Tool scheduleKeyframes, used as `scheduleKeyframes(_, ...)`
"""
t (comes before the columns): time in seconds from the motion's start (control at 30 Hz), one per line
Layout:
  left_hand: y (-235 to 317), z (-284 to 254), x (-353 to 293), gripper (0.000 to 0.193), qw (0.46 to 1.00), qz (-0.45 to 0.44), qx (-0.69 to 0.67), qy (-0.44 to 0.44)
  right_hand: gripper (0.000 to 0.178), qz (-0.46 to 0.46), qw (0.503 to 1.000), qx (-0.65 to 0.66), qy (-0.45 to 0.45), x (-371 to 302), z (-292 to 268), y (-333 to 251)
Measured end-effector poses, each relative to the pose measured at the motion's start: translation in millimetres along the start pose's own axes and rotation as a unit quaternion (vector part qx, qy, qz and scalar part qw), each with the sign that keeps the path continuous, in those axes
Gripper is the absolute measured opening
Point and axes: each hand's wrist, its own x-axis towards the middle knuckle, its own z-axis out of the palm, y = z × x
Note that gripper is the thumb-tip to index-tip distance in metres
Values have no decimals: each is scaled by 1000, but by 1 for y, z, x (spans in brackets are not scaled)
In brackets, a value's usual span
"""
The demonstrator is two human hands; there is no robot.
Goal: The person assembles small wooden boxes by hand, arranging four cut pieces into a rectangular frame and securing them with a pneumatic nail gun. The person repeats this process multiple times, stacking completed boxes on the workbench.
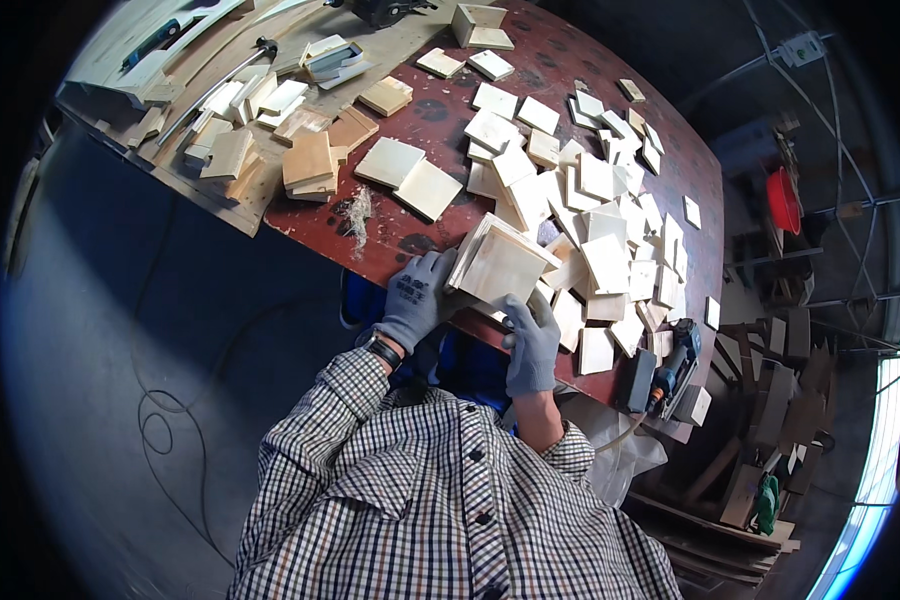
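Observation:
Both my hands wear grey gloves. My left hand (417,297) is closed on the left edge of a small square wooden box (500,268) built of pale boards, held at the table's near edge. My right hand (533,348) grips its lower right corner, fingers bent against the side. The box is tilted with a flat face upward; its underside is hidden. Just beyond it lies a heap of loose square wooden boards (605,262). Two more pale boards (427,190) rest a little farther left.
A nail gun (680,360) with a hose lies at the table's right corner. The red table (400,235) bears wood shavings (358,215). Stacked wood blocks (310,162) and a hammer (267,47) are at the far left. A cable (155,420) loops on the floor.

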Motion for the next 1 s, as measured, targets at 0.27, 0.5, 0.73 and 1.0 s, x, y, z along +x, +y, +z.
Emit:
scheduleKeyframes(0.27,7,-8,4,73,1000,-4,-9,-8,64,-7,1000,24,-2,0,1,0)
scheduleKeyframes(0.5,4,-6,5,72,1000,18,14,11,48,60,995,70,-44,11,-8,-11)
scheduleKeyframes(0.73,8,-9,7,83,999,25,26,-2,18,-17,971,235,30,7,-77,1)
scheduleKeyframes(1.0,17,-13,11,88,998,33,53,-23,16,18,958,190,214,-16,-137,13)
